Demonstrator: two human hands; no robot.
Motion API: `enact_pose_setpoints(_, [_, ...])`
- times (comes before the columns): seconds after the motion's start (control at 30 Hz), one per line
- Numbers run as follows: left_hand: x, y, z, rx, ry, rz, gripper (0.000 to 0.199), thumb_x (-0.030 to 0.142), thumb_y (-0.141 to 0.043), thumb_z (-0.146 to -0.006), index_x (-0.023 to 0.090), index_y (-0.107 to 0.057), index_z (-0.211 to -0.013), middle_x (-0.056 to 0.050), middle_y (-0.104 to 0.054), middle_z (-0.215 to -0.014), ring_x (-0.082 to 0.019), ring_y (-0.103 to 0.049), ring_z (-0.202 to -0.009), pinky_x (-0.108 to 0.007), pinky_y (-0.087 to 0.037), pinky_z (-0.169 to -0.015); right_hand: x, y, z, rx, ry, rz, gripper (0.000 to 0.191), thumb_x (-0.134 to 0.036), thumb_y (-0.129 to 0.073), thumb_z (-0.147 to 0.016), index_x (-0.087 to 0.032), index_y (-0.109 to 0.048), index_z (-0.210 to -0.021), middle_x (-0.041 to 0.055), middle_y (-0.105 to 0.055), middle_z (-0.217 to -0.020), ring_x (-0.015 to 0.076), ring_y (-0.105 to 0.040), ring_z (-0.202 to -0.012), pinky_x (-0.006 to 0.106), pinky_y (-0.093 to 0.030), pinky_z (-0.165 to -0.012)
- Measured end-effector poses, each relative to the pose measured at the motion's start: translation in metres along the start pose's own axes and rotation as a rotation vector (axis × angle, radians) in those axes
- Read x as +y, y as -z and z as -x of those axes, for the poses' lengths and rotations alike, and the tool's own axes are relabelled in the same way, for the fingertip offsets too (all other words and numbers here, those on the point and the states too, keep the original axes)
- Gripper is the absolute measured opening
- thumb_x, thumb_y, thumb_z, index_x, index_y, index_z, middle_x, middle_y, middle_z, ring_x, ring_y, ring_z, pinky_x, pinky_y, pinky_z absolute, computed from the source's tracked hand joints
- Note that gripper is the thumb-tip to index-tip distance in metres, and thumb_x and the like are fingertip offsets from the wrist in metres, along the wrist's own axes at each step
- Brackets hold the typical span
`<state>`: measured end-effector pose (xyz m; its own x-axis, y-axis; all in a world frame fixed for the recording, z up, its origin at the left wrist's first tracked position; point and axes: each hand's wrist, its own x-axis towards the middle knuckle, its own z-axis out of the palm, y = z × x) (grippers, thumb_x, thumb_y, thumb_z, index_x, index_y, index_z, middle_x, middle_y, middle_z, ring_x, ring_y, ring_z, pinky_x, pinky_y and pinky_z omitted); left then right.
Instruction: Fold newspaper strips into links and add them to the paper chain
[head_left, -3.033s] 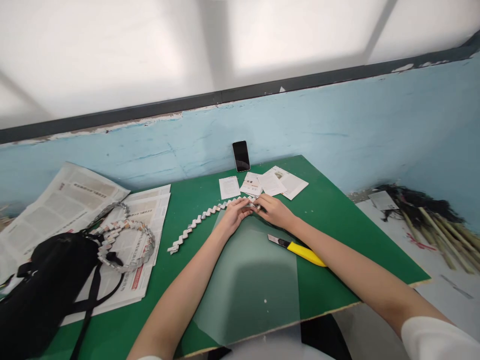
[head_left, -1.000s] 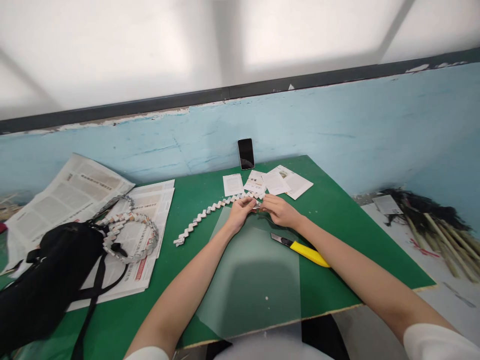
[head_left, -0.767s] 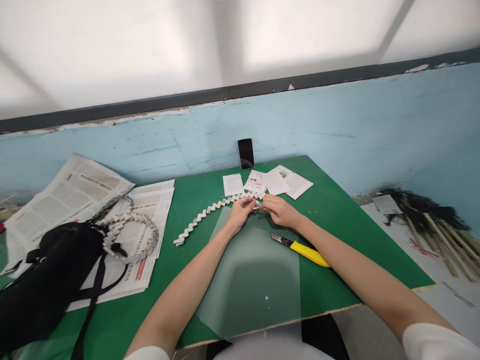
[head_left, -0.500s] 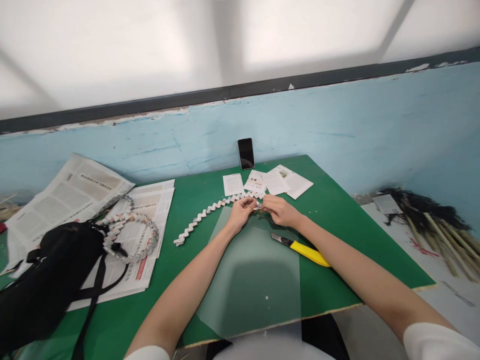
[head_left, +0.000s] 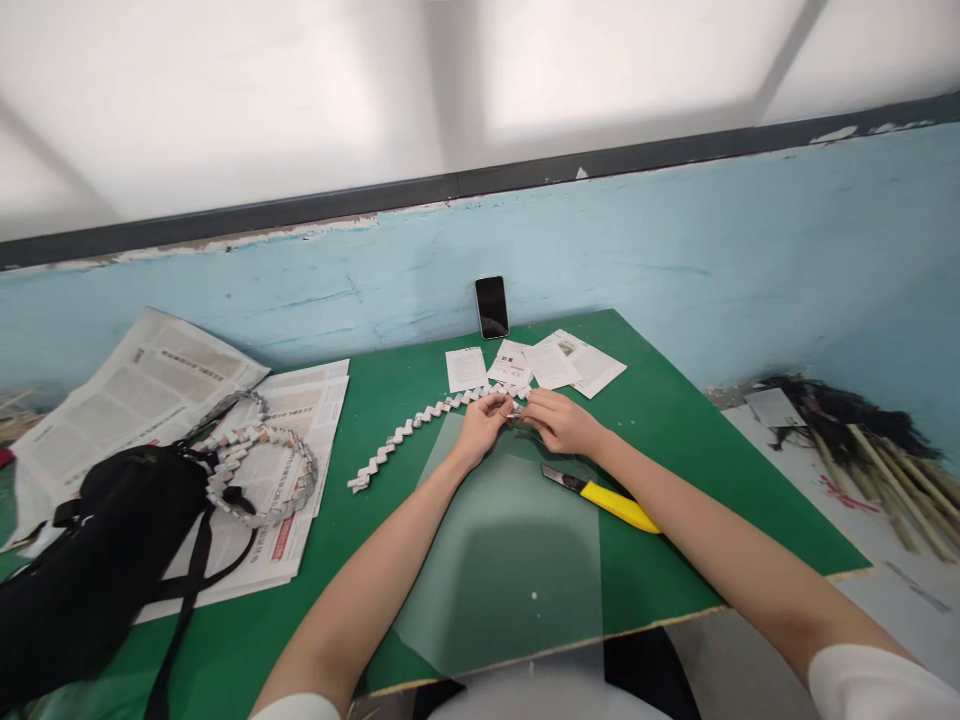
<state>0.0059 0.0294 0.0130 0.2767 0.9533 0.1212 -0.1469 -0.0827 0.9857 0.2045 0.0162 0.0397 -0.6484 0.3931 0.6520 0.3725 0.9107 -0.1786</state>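
Observation:
My left hand [head_left: 484, 425] and my right hand [head_left: 561, 420] meet over the middle of the green table. Between their closed fingertips is a small folded paper piece [head_left: 515, 411], partly hidden by the fingers. A zigzag chain of folded paper [head_left: 409, 428] curves across the table from the lower left up to just behind my hands; whether the pinched piece is joined to it I cannot tell. Below my right hand lies a yellow utility knife [head_left: 615, 506], its blade pointing left. A clear plastic sheet [head_left: 517, 600] is spread under my forearms.
Several printed paper slips [head_left: 466, 370] lie behind my hands, and a phone [head_left: 492, 307] leans on the blue wall. At left are newspapers [head_left: 289, 545], a coiled paper chain [head_left: 304, 470] and a black bag [head_left: 127, 540]. Sticks [head_left: 900, 480] lie off the table's right side.
The fingers of my right hand have shifted very slightly around the paper piece. Everything else looks the same.

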Motion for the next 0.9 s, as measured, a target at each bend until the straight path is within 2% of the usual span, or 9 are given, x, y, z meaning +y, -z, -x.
enact_pose_setpoints(0.17, [-0.002,0.0005,-0.001,0.003,0.004,0.01,0.046,0.057,-0.079,-0.076,0.014,-0.07,-0.087,-0.003,-0.066,-0.08,-0.013,-0.056,-0.066,-0.026,-0.046,-0.067,-0.0019,0.0001,0.0007,0.012,-0.029,-0.01,0.014,-0.017,-0.048,-0.101,-0.019,-0.062,-0.101,0.0106,-0.057,-0.09,0.0244,-0.052,-0.085,0.038,-0.047,-0.074])
enact_pose_setpoints(0.3, [-0.0017,0.0005,-0.0006,0.001,0.021,0.034,0.045,0.056,-0.08,-0.075,0.014,-0.071,-0.088,-0.004,-0.067,-0.082,-0.013,-0.057,-0.067,-0.026,-0.046,-0.068,-0.002,0.001,0.0,0.025,-0.027,-0.016,0.015,-0.018,-0.049,-0.101,-0.02,-0.062,-0.107,0.0118,-0.06,-0.093,0.0258,-0.053,-0.087,0.041,-0.049,-0.077])
enact_pose_setpoints(0.57, [0.0002,0.0006,0.0008,0.008,0.049,0.031,0.048,0.057,-0.083,-0.072,0.013,-0.071,-0.085,-0.003,-0.067,-0.077,-0.015,-0.057,-0.071,-0.026,-0.044,-0.071,-0.0003,0.0005,-0.0003,0.017,-0.004,-0.02,0.017,-0.015,-0.046,-0.102,-0.019,-0.063,-0.103,0.0101,-0.06,-0.085,0.0243,-0.052,-0.081,0.039,-0.048,-0.071])
enact_pose_setpoints(0.73, [0.0017,-0.0007,0.0008,0.016,0.028,0.028,0.05,0.061,-0.08,-0.073,0.013,-0.068,-0.081,-0.003,-0.065,-0.076,-0.014,-0.057,-0.071,-0.026,-0.044,-0.072,-0.0008,-0.0015,0.0003,0.053,-0.012,-0.031,0.014,-0.018,-0.052,-0.101,-0.02,-0.062,-0.111,0.0104,-0.064,-0.089,0.0247,-0.056,-0.085,0.04,-0.051,-0.075])
enact_pose_setpoints(0.9, [0.0013,-0.001,0.0003,0.01,0.042,0.062,0.052,0.061,-0.083,-0.07,0.013,-0.067,-0.082,-0.002,-0.065,-0.075,-0.014,-0.057,-0.069,-0.026,-0.045,-0.07,-0.003,-0.0013,-0.0004,0.111,-0.03,-0.062,0.012,-0.021,-0.054,-0.101,-0.021,-0.065,-0.107,0.0113,-0.063,-0.093,0.0246,-0.058,-0.086,0.041,-0.053,-0.074])
